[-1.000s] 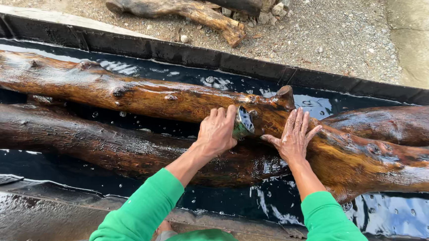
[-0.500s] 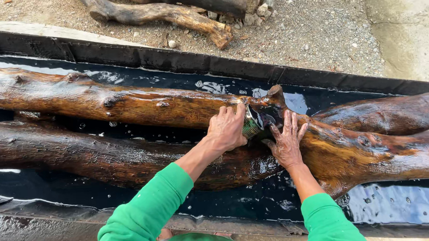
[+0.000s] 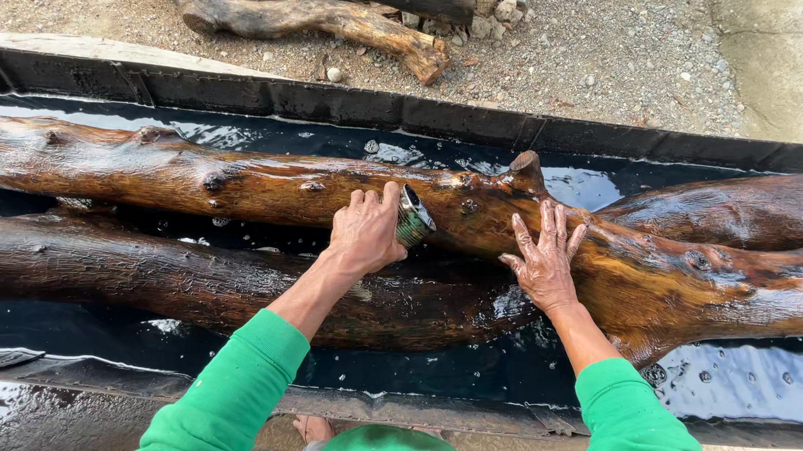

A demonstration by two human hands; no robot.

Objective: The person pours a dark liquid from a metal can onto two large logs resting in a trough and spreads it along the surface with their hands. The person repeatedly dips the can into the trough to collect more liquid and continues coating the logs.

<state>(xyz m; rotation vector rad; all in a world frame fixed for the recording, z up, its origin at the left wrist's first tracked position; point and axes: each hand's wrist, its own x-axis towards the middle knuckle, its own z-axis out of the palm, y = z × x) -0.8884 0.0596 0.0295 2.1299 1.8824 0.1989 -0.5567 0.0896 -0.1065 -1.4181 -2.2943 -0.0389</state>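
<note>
Now, nearest us, the left hand (image 3: 365, 232) grips a small metal can (image 3: 413, 217), fingers curled round it, tipping it against the long wet brown log (image 3: 232, 185). The right hand (image 3: 543, 263) lies flat, fingers spread, on that log. Beyond runs the black-lined trough (image 3: 470, 124), then gravel ground (image 3: 613, 36).

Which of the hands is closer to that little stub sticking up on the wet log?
The right hand. It lies flat on the wet log just below the stub. The left hand holds a small can farther along to the left.
</note>
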